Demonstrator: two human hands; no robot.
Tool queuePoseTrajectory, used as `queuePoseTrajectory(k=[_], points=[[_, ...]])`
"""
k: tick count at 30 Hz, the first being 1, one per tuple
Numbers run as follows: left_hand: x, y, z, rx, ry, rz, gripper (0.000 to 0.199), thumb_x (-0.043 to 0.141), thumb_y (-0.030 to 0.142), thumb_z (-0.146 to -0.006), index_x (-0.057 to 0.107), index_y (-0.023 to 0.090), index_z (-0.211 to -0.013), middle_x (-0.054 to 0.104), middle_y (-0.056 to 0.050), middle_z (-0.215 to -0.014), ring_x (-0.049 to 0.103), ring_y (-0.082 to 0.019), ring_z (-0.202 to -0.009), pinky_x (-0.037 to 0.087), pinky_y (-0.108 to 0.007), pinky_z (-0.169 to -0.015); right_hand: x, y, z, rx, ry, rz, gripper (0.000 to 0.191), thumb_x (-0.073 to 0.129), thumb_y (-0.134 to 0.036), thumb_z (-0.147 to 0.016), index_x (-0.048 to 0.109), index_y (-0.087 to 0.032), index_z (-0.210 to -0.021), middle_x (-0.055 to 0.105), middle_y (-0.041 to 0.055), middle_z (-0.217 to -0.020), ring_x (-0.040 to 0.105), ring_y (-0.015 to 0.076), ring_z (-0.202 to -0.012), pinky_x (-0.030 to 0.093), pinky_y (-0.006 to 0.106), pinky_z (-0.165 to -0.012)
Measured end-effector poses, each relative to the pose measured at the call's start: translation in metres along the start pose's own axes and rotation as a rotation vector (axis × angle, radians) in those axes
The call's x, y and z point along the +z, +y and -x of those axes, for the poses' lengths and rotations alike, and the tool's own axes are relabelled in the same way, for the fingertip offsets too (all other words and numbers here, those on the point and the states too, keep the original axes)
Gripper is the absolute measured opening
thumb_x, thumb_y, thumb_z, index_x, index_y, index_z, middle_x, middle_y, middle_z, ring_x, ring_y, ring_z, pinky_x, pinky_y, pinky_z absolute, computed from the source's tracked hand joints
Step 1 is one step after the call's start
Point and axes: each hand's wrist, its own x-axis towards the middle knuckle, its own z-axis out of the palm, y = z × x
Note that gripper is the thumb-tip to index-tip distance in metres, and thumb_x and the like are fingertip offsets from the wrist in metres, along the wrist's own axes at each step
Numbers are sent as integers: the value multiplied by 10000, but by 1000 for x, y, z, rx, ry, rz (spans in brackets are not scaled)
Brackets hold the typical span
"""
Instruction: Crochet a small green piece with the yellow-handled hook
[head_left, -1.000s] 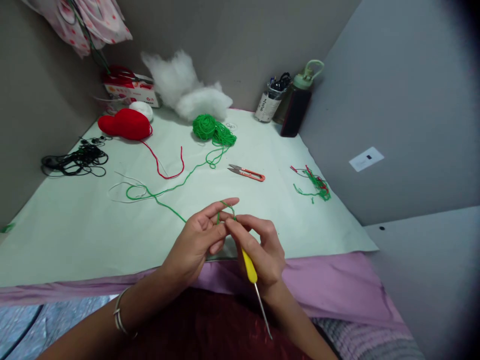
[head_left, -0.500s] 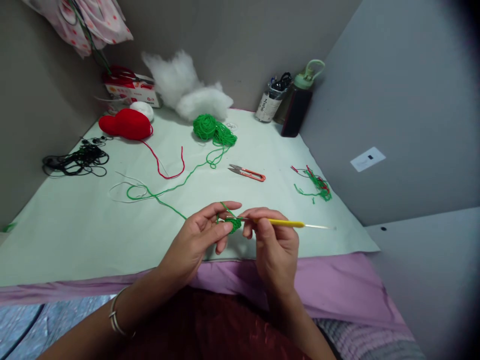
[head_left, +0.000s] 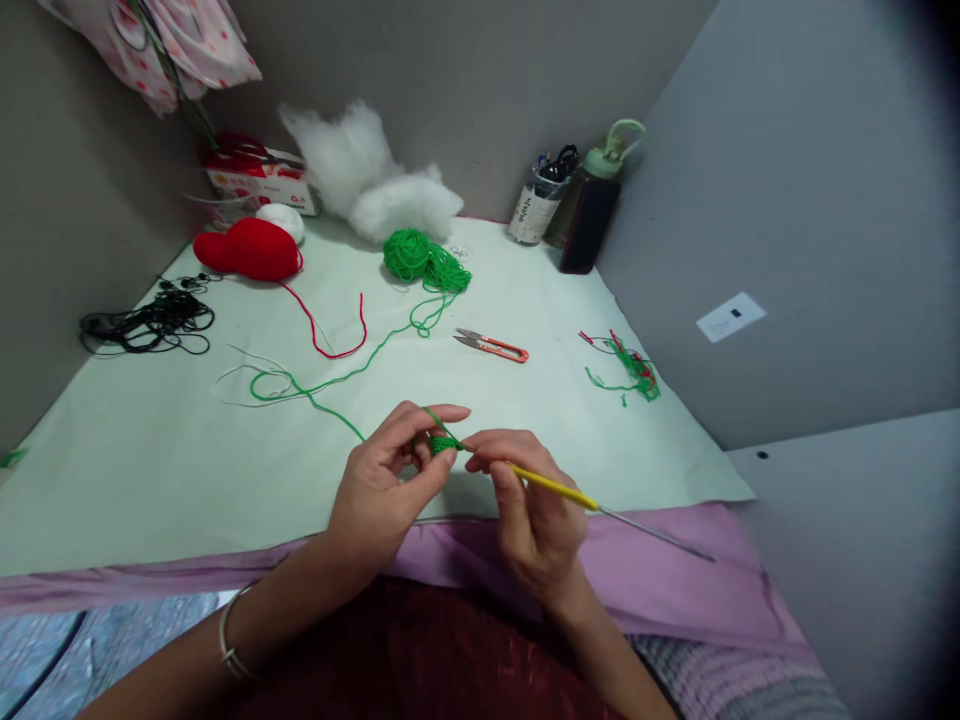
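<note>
My left hand (head_left: 394, 475) pinches a small green crochet piece (head_left: 444, 444) between thumb and fingers, with green yarn running over its raised index finger. My right hand (head_left: 536, 500) is closed around the yellow handle of a crochet hook (head_left: 559, 486). The hook's tip meets the crochet piece but is hidden by the fingers; its bare metal end slants down to the right. From my left hand the working yarn (head_left: 341, 415) trails across the table to a green yarn ball (head_left: 409, 256).
Orange thread snips (head_left: 493, 347) lie beyond my hands. Green and red yarn scraps (head_left: 636, 370) are at right. Red yarn (head_left: 251, 250), black cord (head_left: 161, 318) and white stuffing (head_left: 405, 205) sit farther back. A pen cup (head_left: 534, 208), phone (head_left: 591, 228) and bottle (head_left: 604, 160) stand by the partition.
My right hand has turned, so the hook's outer end now slopes down toward me instead of lying nearly level. My left hand and the crochet piece have shifted slightly left.
</note>
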Motion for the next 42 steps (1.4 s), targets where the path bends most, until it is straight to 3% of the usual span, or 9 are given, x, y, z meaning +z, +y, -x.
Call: queuePoseTrajectory(k=[4, 9, 15, 20, 24, 27, 30, 35, 42], points=[[3, -1, 1, -139, -72, 203, 444, 836, 149, -843, 806, 297, -1261, 616, 23, -863, 511, -70, -622, 428, -202, -604, 5, 8, 10, -194, 30, 281, 351, 639, -115, -991, 710, -259, -1303, 778, 80, -1031, 751, 220, -911, 639, 342, -738], [-5, 6, -8, -423, -236, 563, 422, 847, 231, -885, 787, 210, -1302, 439, 83, -679, 253, -8, -482, 232, -157, -466, 5, 8, 13, -17, 127, 57, 306, 584, -146, -1029, 748, -306, -1231, 756, 48, -974, 733, 206, -850, 632, 366, -721], [-4, 6, -8, -348, -227, 502, 405, 882, 225, -852, 818, 278, -1248, 607, 21, -873, 306, 10, -497, 200, -159, -446, 9, 2, -4, 263, 207, -382, 195, 592, -230, -1055, 778, -248, -1000, 731, 35, -903, 675, 158, -735, 567, 303, -611], [1, -1, -5, -258, -165, 426, 432, 896, 242, -837, 812, 281, -1259, 641, 18, -883, 413, -17, -528, 288, -162, -472, 12, 1, 2, 157, 144, -107, 235, 618, -132, -1029, 781, -278, -1114, 761, 23, -946, 722, 161, -818, 615, 310, -703], [0, 0, -8, -389, -181, 544, 423, 896, 251, -831, 809, 191, -1241, 551, 51, -719, 305, -13, -487, 246, -161, -461, 9, 4, 10, -59, 108, 152, 335, 665, -92, -988, 779, -290, -1233, 781, 68, -1097, 746, 194, -952, 632, 334, -777], [-3, 1, -12, -457, -210, 639, 297, 881, 228, -844, 844, 149, -1128, 453, 76, -670, 248, -4, -486, 230, -147, -455, 6, 6, 6, 105, 203, -65, 270, 632, -114, -1012, 793, -280, -1150, 769, 36, -955, 725, 170, -823, 607, 319, -714], [-4, 1, -12, -371, -172, 618, 237, 888, 194, -831, 862, 185, -1067, 513, 56, -724, 326, 5, -498, 265, -135, -470, 6, 6, -2, 317, 250, -394, 213, 601, -190, -1048, 798, -271, -1037, 726, 7, -859, 655, 127, -671, 548, 282, -615], [-1, -2, -6, -268, -228, 451, 288, 859, 258, -881, 850, 290, -1167, 655, 17, -835, 497, -24, -531, 354, -165, -523, 10, 5, -5, 357, 186, -447, 158, 669, -230, -1025, 821, -273, -1017, 776, 14, -927, 668, 122, -737, 549, 260, -666], [-5, -2, -6, -265, -204, 384, 248, 840, 279, -886, 857, 299, -1133, 643, 7, -978, 485, -9, -544, 341, -189, -538, 6, 7, -5, 515, 186, -688, 212, 605, -314, -1068, 780, -227, -986, 779, 24, -882, 661, 105, -664, 542, 249, -638]])
